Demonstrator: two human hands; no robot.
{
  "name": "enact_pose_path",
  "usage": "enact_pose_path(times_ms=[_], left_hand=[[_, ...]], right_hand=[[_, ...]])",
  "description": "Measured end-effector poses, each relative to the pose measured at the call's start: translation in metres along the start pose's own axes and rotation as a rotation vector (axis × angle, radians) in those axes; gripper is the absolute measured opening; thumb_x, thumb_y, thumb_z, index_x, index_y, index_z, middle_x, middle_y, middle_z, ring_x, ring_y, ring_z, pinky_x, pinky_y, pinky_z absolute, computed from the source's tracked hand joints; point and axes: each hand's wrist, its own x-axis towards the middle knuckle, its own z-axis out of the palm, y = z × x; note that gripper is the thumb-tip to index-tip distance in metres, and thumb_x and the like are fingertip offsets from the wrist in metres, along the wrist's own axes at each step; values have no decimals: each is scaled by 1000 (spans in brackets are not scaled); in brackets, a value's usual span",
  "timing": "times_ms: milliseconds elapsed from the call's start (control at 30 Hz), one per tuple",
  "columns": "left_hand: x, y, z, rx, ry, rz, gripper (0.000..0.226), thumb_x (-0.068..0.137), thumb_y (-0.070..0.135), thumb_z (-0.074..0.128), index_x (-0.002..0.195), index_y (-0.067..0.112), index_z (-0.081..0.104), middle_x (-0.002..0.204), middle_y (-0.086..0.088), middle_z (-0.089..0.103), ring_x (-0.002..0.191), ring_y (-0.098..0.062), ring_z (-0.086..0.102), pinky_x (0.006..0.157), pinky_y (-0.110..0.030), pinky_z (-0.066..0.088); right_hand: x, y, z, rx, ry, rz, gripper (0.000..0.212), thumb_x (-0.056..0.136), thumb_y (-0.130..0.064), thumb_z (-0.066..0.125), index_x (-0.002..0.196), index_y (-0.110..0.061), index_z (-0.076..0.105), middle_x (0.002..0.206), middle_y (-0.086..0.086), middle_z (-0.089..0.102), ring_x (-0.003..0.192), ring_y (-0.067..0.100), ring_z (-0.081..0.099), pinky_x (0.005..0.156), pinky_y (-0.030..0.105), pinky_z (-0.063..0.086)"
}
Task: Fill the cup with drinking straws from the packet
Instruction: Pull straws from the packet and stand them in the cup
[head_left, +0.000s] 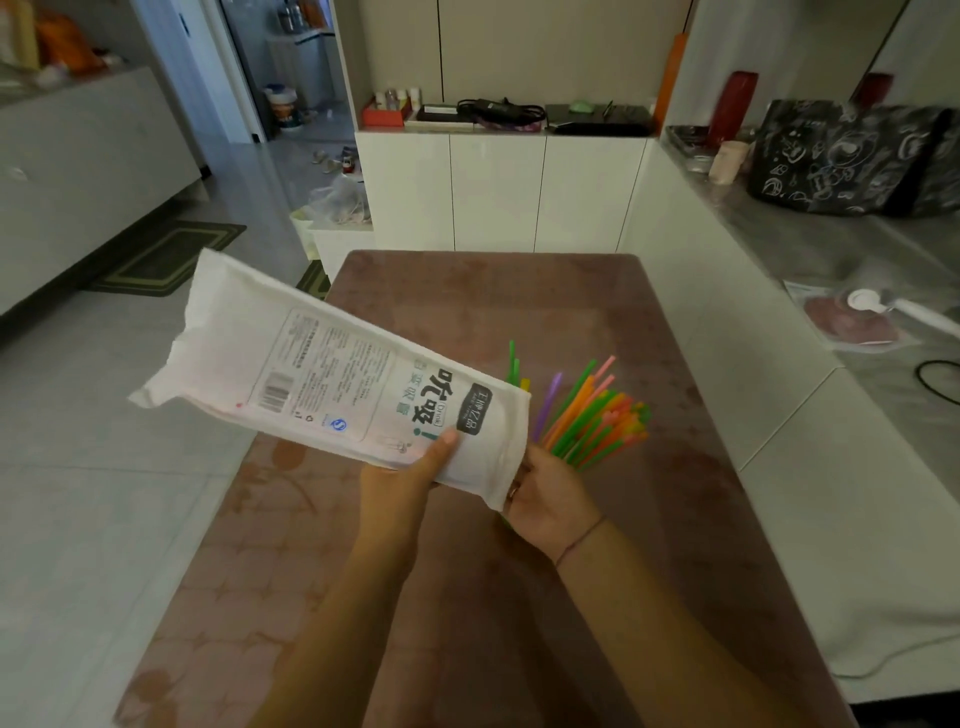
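Note:
A white plastic straw packet (332, 374) with printed text is held slanted above the table, its far end pointing up and left. My left hand (410, 478) grips the packet's near end, thumb on top. My right hand (550, 499) sits just right of that end and is closed around a fanned bunch of colourful drinking straws (597, 415) in green, orange, pink and purple. The straws point up and to the right. Their lower ends are hidden by my hand and the packet. No cup shows clearly in this view.
The pink-brown patterned table (467, 312) lies under both hands. A white counter (779, 312) runs along the right with a dark printed bag (852, 156) and a cable. White cabinets (498, 187) stand behind the table, and tiled floor (104, 467) lies to the left.

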Motion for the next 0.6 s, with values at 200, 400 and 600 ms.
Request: enact_pose_path(times_ms=[200,400,600], left_hand=[[-3,-2,-2,89,-64,39,43,77,4,74,114,21,61,105,7,73,97,-10,69,76,-25,57],[-2,-5,-8,161,-105,-12,46,76,6,76,118,16,60,100,1,74,91,-16,71,62,-27,57],[2,-10,-17,103,27,-22,52,75,6,76,122,17,58,106,0,72,91,-12,70,63,-24,56]], right_hand=[[-3,1,-3,115,-227,61,35,94,-22,42,118,-4,62,124,19,61,118,33,56,93,46,50],[2,-3,-8,111,-143,58,37,93,-27,45,119,-5,61,122,19,62,113,34,58,95,49,49],[4,-3,-12,85,35,56,16,91,-24,51,91,-14,64,90,8,60,85,23,57,70,37,49]])
